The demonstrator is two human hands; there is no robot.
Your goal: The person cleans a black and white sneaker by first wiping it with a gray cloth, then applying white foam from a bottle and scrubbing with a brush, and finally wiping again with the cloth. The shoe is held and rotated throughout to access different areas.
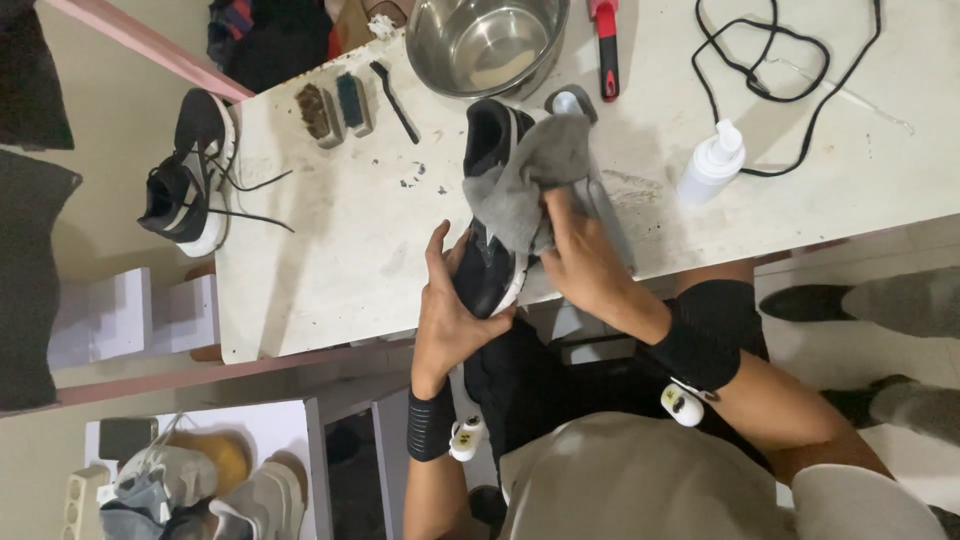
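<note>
Head view: the left hand grips the toe end of a black sneaker with a white sole edge, fingers curled around its side and the thumb raised along the upper. The shoe lies at the near edge of a worn white table, its heel pointing away from the person. The right hand presses a grey cloth against the shoe's upper, fingers bunched into the fabric; the cloth drapes over the middle of the shoe and covers part of its opening. Both wrists carry black bands with small white devices.

Farther back on the table stands a steel bowl, with a red-handled tool just beside it on the right. Left of the bowl lie two small brushes side by side and a thin black brush. A white pump bottle stands right of the shoe, inside a loop of black lace. A second black sneaker hangs over the table's left edge, laces trailing onto the surface. Below, at lower left, a white shelf holds grey shoes.
</note>
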